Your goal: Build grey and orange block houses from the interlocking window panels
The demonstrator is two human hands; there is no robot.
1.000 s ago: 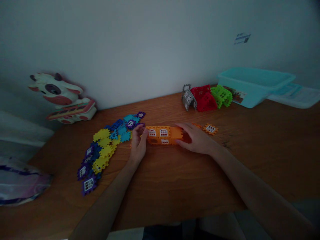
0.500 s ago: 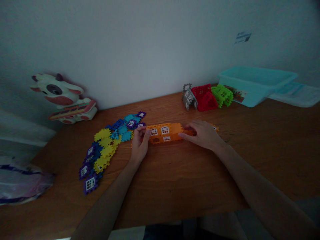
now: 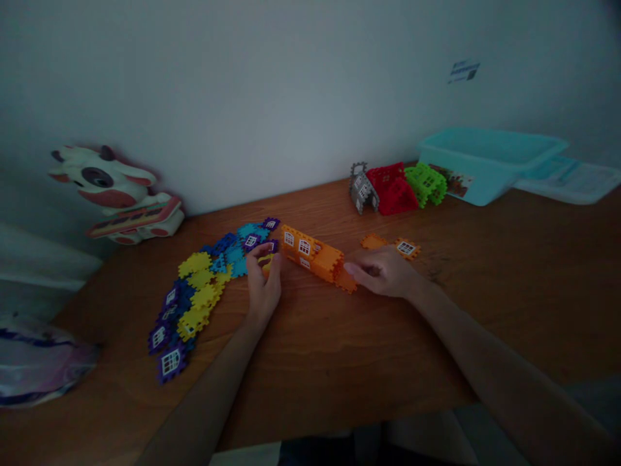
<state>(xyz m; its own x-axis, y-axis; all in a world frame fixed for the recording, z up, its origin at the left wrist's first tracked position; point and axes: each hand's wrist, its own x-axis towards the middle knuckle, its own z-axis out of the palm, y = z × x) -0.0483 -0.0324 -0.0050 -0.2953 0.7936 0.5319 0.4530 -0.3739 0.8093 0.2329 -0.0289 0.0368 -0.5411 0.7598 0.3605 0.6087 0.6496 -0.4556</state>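
An orange structure of interlocking building tiles (image 3: 315, 257), with white window panels, lies slantwise on the table, its right end nearer me. My right hand (image 3: 385, 270) has its thumb and fingers closed at that end, around an orange tile that sticks out; part of the grip is hidden. To the left of the structure, my left hand (image 3: 264, 275) is apart from it, fingers curved and spread from the thumb, holding nothing. Behind my right hand lie a loose orange tile (image 3: 373, 241) and an orange window tile (image 3: 406, 248).
Purple, blue and yellow tiles (image 3: 204, 298) spread in a curved band at left. Grey (image 3: 363, 189), red (image 3: 392, 189) and green (image 3: 427, 184) tile builds stand by the wall, beside a pale blue bin (image 3: 490, 175). A cow toy (image 3: 116, 194) sits back left, a plastic bag (image 3: 43, 362) front left.
The orange structure has turned, its left end going back and its right end coming nearer. My left hand has let go of it. The orange tiles behind my right hand now show more.
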